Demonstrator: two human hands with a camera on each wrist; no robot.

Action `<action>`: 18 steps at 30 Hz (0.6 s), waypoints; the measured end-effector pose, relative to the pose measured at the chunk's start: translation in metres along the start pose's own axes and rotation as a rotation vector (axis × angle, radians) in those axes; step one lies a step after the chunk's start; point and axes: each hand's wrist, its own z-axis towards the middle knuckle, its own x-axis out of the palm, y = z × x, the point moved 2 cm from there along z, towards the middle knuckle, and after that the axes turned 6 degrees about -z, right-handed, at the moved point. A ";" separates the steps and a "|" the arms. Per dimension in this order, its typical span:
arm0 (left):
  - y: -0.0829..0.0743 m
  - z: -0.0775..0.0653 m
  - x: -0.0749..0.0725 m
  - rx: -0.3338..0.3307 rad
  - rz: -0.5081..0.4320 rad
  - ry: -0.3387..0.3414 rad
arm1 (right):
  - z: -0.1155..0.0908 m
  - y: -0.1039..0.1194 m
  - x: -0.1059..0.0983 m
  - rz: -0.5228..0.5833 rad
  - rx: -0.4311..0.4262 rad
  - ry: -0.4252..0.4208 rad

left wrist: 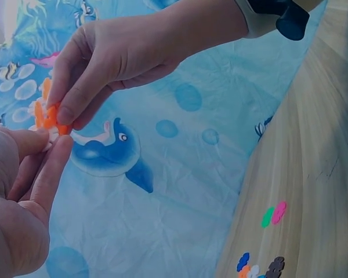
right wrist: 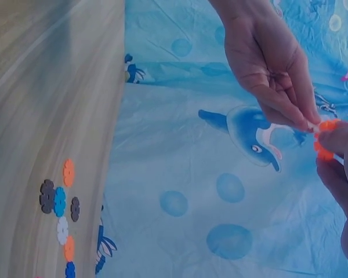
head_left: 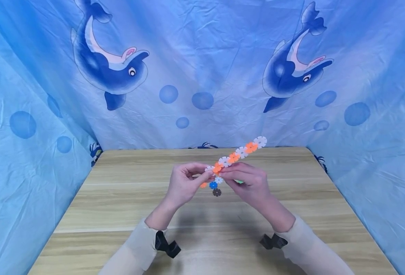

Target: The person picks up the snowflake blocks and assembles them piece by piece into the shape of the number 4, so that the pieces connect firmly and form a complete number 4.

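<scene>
A chain of alternating white and orange notched plastic discs (head_left: 242, 152) is held up over the table, slanting to the upper right in the head view. My left hand (head_left: 183, 181) pinches the white disc (head_left: 209, 169) at its lower end between thumb and fingers. Close beside it, my right hand (head_left: 250, 181) pinches the chain near the neighbouring orange disc (head_left: 217, 167). Both sets of fingertips almost meet there. In the right wrist view, orange disc edges (right wrist: 326, 152) show between the right fingers, which hide part of the chain.
Loose discs lie on the wooden table (head_left: 120, 206) beyond the hands: blue (head_left: 213, 185), dark (head_left: 217, 192) and white (head_left: 219, 179) ones among them. The left wrist view shows a pink disc (left wrist: 280, 212) beside a green one (left wrist: 267, 216). A blue dolphin-print cloth (head_left: 206, 46) surrounds the table.
</scene>
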 end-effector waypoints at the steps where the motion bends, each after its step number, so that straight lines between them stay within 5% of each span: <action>1: 0.000 0.000 -0.001 0.004 -0.005 0.004 | 0.001 0.000 0.000 -0.003 -0.009 -0.008; 5: -0.003 -0.001 -0.002 0.005 -0.021 0.003 | 0.002 -0.003 -0.004 -0.036 -0.026 -0.064; 9: -0.008 -0.001 -0.005 -0.021 -0.020 -0.041 | 0.000 -0.012 -0.012 -0.089 0.052 -0.080; 18: -0.014 0.001 -0.011 -0.007 -0.023 -0.062 | -0.013 -0.036 -0.016 -0.193 0.277 0.040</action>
